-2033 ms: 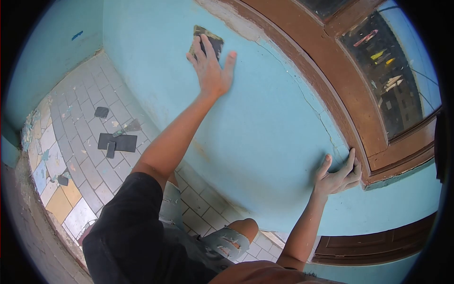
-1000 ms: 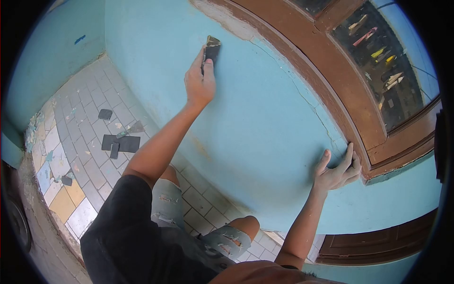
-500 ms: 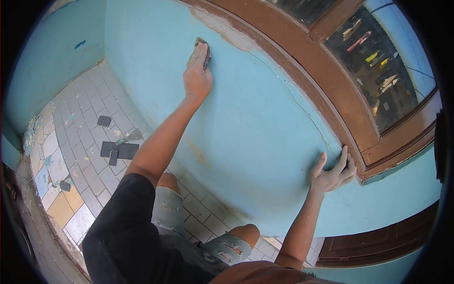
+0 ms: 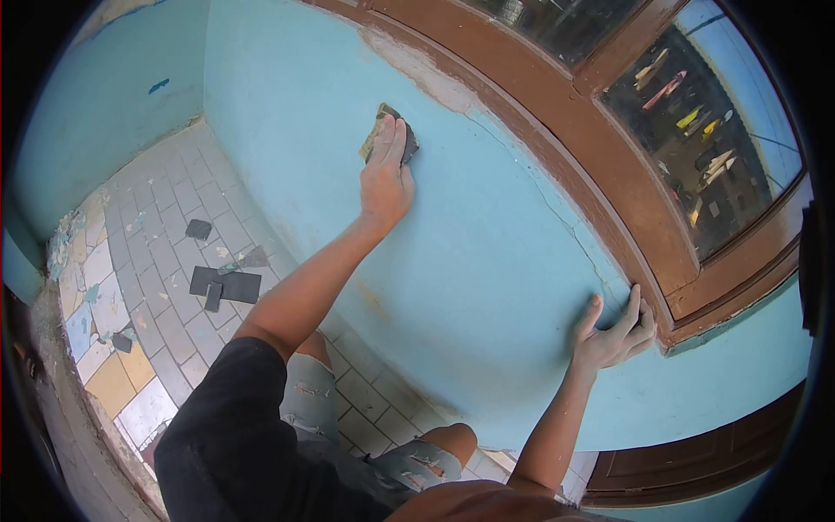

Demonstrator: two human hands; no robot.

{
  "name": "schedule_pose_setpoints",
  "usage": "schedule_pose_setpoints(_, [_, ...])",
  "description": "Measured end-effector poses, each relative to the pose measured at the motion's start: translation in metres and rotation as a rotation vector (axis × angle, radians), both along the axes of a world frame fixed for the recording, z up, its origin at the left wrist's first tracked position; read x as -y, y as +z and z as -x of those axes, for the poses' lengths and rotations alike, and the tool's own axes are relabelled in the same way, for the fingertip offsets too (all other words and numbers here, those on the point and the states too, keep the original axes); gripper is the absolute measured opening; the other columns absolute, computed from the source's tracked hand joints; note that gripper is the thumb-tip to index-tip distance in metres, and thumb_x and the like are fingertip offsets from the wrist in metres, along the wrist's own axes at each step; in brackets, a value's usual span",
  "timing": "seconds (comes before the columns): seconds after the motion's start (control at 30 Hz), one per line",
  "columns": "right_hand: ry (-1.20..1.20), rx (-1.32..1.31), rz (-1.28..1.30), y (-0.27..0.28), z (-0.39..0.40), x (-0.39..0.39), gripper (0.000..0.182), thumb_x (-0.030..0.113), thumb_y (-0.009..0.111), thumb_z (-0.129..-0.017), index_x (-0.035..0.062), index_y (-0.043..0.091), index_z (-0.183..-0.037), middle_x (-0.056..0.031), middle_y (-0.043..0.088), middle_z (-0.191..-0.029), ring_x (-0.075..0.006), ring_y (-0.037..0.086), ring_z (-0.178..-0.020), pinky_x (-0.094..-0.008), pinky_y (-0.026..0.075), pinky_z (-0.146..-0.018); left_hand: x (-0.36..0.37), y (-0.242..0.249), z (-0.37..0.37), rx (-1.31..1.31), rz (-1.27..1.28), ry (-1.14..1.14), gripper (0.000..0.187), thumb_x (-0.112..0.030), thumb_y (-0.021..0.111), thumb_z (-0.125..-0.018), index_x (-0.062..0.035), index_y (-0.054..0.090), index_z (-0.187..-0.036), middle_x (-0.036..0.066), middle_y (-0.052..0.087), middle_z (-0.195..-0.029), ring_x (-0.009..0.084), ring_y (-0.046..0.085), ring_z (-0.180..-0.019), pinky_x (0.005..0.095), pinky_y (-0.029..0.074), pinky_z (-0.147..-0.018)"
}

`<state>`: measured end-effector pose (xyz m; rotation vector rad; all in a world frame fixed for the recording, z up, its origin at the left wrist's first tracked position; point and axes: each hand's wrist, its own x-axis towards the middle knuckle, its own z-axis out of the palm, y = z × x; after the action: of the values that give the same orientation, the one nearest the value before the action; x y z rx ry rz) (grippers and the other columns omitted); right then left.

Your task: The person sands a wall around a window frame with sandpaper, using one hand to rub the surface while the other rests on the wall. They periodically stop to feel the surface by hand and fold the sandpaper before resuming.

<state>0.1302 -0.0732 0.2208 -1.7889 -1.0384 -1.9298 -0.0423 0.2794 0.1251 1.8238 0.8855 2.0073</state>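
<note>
My left hand (image 4: 385,187) presses a worn piece of sandpaper (image 4: 411,146) flat against the light blue wall (image 4: 470,235). The sandpaper is dark with a yellowish side, and its edges show on both sides of my fingers. Lower on the right, my right hand (image 4: 609,341) rests on the wall with thumb and fingers apart, holding nothing. Its fingertips touch the edge of the brown wooden window frame (image 4: 609,204). A thin crack (image 4: 557,211) runs along the wall beside that frame, below a patch of bare plaster (image 4: 417,65).
On the tiled floor (image 4: 187,326) at left lie a dark flat sheet (image 4: 242,288), a putty knife (image 4: 250,259), a small dark block (image 4: 213,297), and a dark square piece (image 4: 198,229). Paint flakes and another dark chunk (image 4: 121,342) are scattered nearby. My bent knees (image 4: 452,442) are close to the wall.
My left hand has slid the sandpaper down and to the right across the wall, and more of the sandpaper shows. My right hand stays at the window frame. The view has shifted slightly.
</note>
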Motion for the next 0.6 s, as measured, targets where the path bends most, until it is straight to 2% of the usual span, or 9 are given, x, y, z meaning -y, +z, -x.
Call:
schedule_pose_setpoints(0.1, [-0.005, 0.001, 0.019, 0.002, 0.0, 0.004, 0.062, 0.056, 0.062, -0.097, 0.0059, 0.067, -0.132, -0.0109, 0.053, -0.115, -0.0306, 0.05, -0.114, -0.0512, 0.039, -0.105, -0.025, -0.003, -0.002, 0.0, -0.073, -0.047, 0.059, 0.011, 0.051, -0.086, 0.0025, 0.053, -0.144, 0.026, 0.048, -0.152, 0.0397, 0.044, -0.143, 0.0434, 0.041, -0.116])
schedule_pose_setpoints(0.17, [0.004, -0.019, -0.003, 0.0, -0.001, 0.001, 0.062, 0.057, 0.062, -0.097, 0.0056, 0.067, -0.132, -0.0114, 0.053, -0.116, -0.0301, 0.051, -0.113, -0.0509, 0.04, -0.105, -0.045, 0.006, -0.003, 0.051, 0.121, 0.106, 0.057, 0.011, 0.053, -0.088, 0.0044, 0.053, -0.144, 0.028, 0.047, -0.152, 0.0395, 0.043, -0.144, 0.0418, 0.04, -0.116])
schedule_pose_setpoints(0.23, [-0.017, 0.001, 0.006, 0.001, 0.001, 0.004, 0.062, 0.057, 0.061, -0.097, 0.0057, 0.067, -0.131, -0.0113, 0.053, -0.117, -0.03, 0.051, -0.113, -0.0507, 0.041, -0.105, -0.019, 0.007, -0.009, 0.018, 0.097, 0.144, 0.053, 0.006, 0.055, -0.092, 0.0053, 0.051, -0.145, 0.029, 0.046, -0.153, 0.04, 0.043, -0.144, 0.0412, 0.04, -0.117])
schedule_pose_setpoints(0.3, [-0.033, 0.024, 0.002, 0.002, 0.001, -0.002, 0.062, 0.057, 0.061, -0.098, 0.0059, 0.067, -0.131, -0.0112, 0.053, -0.117, -0.0298, 0.052, -0.113, -0.0506, 0.041, -0.104, 0.018, 0.004, -0.007, -0.028, -0.044, -0.057, 0.05, -0.001, 0.053, -0.097, 0.0049, 0.049, -0.146, 0.029, 0.045, -0.153, 0.0414, 0.043, -0.144, 0.0423, 0.04, -0.117])
schedule_pose_setpoints(0.37, [-0.014, 0.028, -0.022, 0.001, 0.001, -0.002, 0.061, 0.057, 0.06, -0.098, 0.0065, 0.068, -0.13, -0.0106, 0.054, -0.116, -0.0298, 0.052, -0.112, -0.0502, 0.042, -0.104, 0.0, -0.002, -0.001, -0.038, -0.057, -0.082, 0.049, -0.004, 0.054, -0.098, 0.0045, 0.05, -0.146, 0.03, 0.045, -0.153, 0.0427, 0.044, -0.143, 0.0436, 0.039, -0.117])
schedule_pose_setpoints(0.47, [0.023, 0.005, -0.039, 0.0, -0.001, -0.002, 0.06, 0.057, 0.06, -0.098, 0.0067, 0.069, -0.129, -0.0105, 0.054, -0.114, -0.0298, 0.053, -0.111, -0.0512, 0.04, -0.105, -0.051, -0.002, -0.001, 0.022, 0.16, 0.066, 0.051, -0.002, 0.058, -0.096, 0.0036, 0.05, -0.147, 0.029, 0.043, -0.155, 0.0428, 0.042, -0.145, 0.0451, 0.036, -0.118])
schedule_pose_setpoints(0.6, [0.001, -0.013, -0.047, 0.0, 0.001, -0.006, 0.061, 0.058, 0.058, -0.099, 0.0064, 0.07, -0.129, -0.0106, 0.054, -0.113, -0.0297, 0.053, -0.111, -0.0517, 0.04, -0.105, 0.022, 0.004, -0.015, -0.007, 0.017, -0.023, 0.047, -0.001, 0.053, -0.099, 0.0046, 0.05, -0.146, 0.03, 0.044, -0.154, 0.0414, 0.04, -0.146, 0.0448, 0.037, -0.118])
